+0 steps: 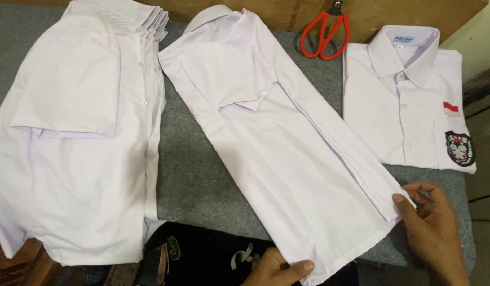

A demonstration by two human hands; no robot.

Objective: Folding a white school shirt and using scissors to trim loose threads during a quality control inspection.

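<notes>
A white shirt [287,153] lies slanted in the middle of the grey worktop [197,175], folded lengthwise with one sleeve on top. The left hand [279,267] pinches its bottom hem at the near edge, thumb on the cloth. The right hand [433,228] pinches the hem corner at the right. A stack of shirts [75,132] lies at the left, a folded shirt with a badge [409,100] at the right, red scissors [325,33] behind.

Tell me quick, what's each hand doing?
Left hand: closed, pinching the bottom hem of the middle white shirt.
Right hand: fingers pinching that shirt's lower right corner.
</notes>
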